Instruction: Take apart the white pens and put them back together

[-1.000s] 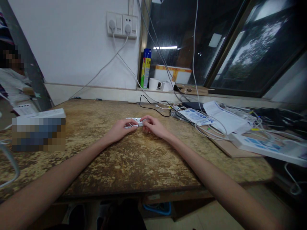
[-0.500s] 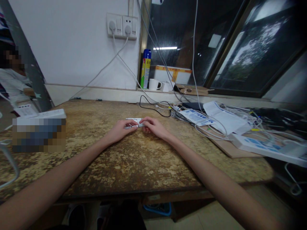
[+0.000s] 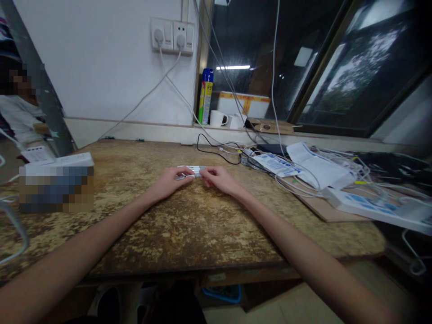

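Several slim white-and-grey pens [image 3: 195, 169] lie side by side on the worn wooden table, pointing left to right. My left hand [image 3: 170, 182] is closed at their left part, thumb and fingers pinching the nearest pen [image 3: 185, 177]. From the other side, my right hand [image 3: 218, 179] has its thumb and bent fingers pressed at the right ends of the pens. The right fingertips and the pens' right tips are partly hidden.
Papers [image 3: 312, 166], tangled cables and a white power strip [image 3: 367, 207] crowd the table's right. Another power strip [image 3: 64, 159] is at left, near a person's sleeve [image 3: 20, 117]. A spray can [image 3: 205, 96] and white mug [image 3: 218, 118] stand on the windowsill.
My right fingers have shifted slightly right and curled, showing more of the pens between the hands. My left hand has stayed nearly in place.
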`<act>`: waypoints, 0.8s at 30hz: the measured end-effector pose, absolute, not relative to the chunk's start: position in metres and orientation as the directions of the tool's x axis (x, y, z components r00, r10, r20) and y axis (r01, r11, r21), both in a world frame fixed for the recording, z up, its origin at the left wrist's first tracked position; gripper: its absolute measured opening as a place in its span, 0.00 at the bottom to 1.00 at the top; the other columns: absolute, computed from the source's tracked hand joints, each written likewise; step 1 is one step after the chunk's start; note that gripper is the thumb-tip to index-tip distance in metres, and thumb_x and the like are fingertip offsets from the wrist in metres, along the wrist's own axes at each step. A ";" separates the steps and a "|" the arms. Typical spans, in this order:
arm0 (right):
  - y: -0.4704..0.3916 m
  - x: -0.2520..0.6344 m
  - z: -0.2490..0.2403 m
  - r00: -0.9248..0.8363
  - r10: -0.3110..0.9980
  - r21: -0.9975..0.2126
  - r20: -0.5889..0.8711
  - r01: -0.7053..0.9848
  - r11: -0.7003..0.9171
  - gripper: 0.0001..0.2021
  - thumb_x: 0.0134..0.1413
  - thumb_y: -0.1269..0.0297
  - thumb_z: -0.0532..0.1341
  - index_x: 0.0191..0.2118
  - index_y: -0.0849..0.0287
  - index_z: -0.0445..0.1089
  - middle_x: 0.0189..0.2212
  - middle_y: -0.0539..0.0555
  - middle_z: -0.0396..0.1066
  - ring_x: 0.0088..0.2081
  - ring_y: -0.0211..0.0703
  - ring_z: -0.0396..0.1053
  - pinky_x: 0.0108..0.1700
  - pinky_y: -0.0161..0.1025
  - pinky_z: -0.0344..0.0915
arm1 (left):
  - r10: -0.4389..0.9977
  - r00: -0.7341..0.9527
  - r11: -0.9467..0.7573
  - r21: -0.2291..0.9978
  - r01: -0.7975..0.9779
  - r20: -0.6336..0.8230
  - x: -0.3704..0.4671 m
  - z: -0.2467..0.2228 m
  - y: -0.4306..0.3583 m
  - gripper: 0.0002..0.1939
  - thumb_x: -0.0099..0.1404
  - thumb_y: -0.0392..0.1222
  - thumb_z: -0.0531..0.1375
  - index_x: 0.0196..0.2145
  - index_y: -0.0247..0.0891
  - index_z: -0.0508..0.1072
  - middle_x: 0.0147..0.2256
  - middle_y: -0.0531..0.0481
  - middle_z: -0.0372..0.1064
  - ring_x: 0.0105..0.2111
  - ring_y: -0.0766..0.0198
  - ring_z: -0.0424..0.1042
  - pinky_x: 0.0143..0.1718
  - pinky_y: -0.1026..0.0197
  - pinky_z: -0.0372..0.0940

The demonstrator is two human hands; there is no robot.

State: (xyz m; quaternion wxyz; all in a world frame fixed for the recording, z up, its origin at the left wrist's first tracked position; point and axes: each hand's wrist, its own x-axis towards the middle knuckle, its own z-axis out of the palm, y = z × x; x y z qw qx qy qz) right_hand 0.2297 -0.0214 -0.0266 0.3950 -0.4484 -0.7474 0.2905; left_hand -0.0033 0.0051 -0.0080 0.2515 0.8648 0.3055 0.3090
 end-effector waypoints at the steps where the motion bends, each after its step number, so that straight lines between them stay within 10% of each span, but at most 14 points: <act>1: -0.021 0.230 -0.026 -0.286 0.900 -0.779 0.328 0.457 0.429 0.24 0.68 0.48 0.54 0.24 0.58 0.66 0.20 0.50 0.66 0.24 0.38 0.62 0.31 0.38 0.56 | 0.685 0.623 -0.685 0.626 0.374 0.378 -0.003 -0.008 0.005 0.15 0.70 0.51 0.61 0.46 0.42 0.82 0.47 0.45 0.81 0.45 0.53 0.77 0.51 0.53 0.63; 24: -0.023 0.222 -0.019 -0.253 0.922 -0.868 0.292 0.336 0.367 0.20 0.64 0.49 0.55 0.25 0.55 0.59 0.21 0.47 0.55 0.25 0.38 0.52 0.30 0.38 0.48 | 0.757 0.558 -0.589 0.725 0.358 0.339 -0.009 0.005 0.005 0.17 0.65 0.54 0.65 0.44 0.42 0.84 0.42 0.44 0.83 0.41 0.52 0.78 0.45 0.54 0.67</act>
